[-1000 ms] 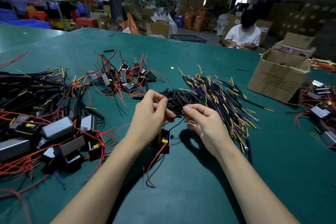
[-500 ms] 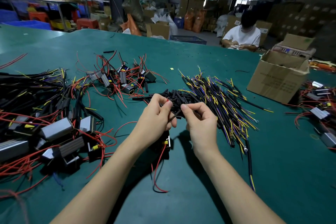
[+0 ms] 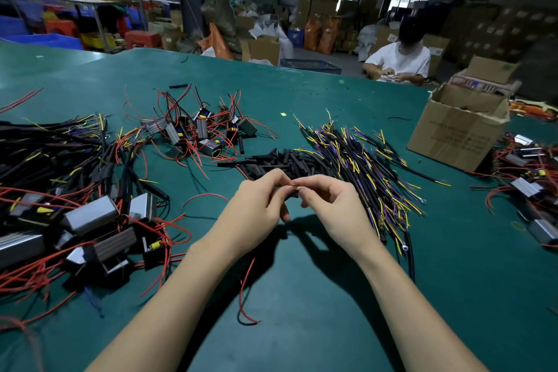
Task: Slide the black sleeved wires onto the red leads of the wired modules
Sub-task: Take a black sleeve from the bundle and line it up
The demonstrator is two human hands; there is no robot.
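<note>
At the far left of the green table (image 3: pixel 302 326), a tangled heap of finished modules (image 3: pixel 90 217) lies with red leads and black sleeved cables spilling around it. Farther back sits a smaller cluster of unsleeved modules (image 3: pixel 199 130). In the near middle, the left hand (image 3: pixel 256 205) pinches a thin red lead (image 3: pixel 291 185) between thumb and fingertips; another stretch of red lead (image 3: pixel 244 290) trails down below the wrists, and whichever module it belongs to is hidden under the hands. The right hand (image 3: pixel 335 208) meets it, fingers curled and pinching what looks like a black sleeved wire, though its end is too small to tell apart. Just behind the hands lies a pile of short black sleeves (image 3: pixel 280 160), and to its right the bundle of black sleeved wires (image 3: pixel 362 166) with yellow and purple ends. A cardboard box (image 3: pixel 456 133) stands far right. The fine strands of the lead could splay or buckle at the sleeve's mouth if pushed off-axis, and the loose tail may snag neighbouring wires.
</note>
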